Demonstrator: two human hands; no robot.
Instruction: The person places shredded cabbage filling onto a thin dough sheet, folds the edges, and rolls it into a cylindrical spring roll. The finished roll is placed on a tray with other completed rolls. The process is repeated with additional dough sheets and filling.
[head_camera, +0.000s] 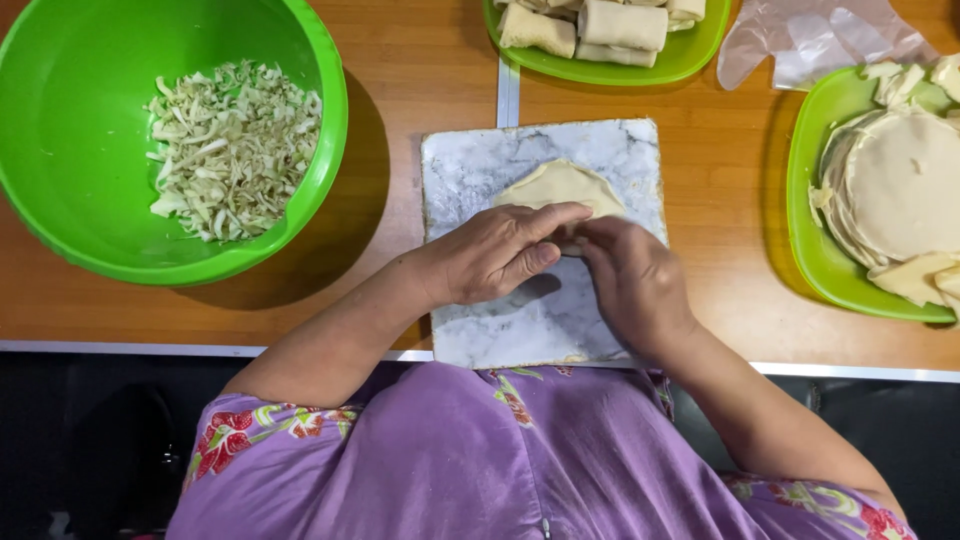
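Note:
A thin round dough wrapper (563, 185) lies on a marble slab (470, 170) in the middle of the table. My left hand (495, 255) and my right hand (632, 280) meet over the wrapper's near edge, fingers curled and pinching it. What lies under the fingers is hidden. The far half of the wrapper shows flat.
A large green bowl (60, 130) of shredded cabbage (232, 148) stands at the left. A green plate (690, 55) with rolled wraps (620, 25) sits at the back. A green tray (815, 240) at the right holds stacked wrappers (905, 185). A clear plastic glove (810, 40) lies behind it.

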